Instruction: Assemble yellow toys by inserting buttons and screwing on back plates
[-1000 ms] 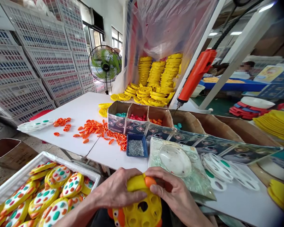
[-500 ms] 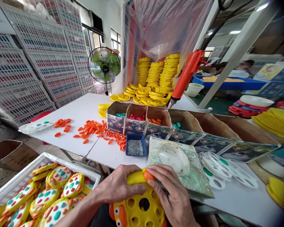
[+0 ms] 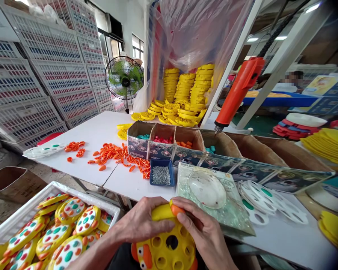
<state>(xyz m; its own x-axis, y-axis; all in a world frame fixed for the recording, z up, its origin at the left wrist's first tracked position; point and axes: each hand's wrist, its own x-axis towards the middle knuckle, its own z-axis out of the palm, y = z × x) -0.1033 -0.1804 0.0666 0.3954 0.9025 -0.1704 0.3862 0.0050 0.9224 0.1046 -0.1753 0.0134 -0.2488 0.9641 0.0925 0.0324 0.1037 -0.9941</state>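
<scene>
A yellow toy shell with round holes and orange trim sits at the near table edge, low in the head view. My left hand wraps over its upper left side. My right hand grips its top right, fingers pressed on a small orange piece at the shell's top. Both hands are closed on the toy.
A white crate of finished colourful toys stands at lower left. On the white table lie loose orange parts, a blue tray of screws, cardboard bins, white discs. An orange hanging screwdriver dangles above; yellow shell stacks stand behind.
My hands stay on the yellow toy, shifting only slightly. The hanging orange screwdriver has swung to the right.
</scene>
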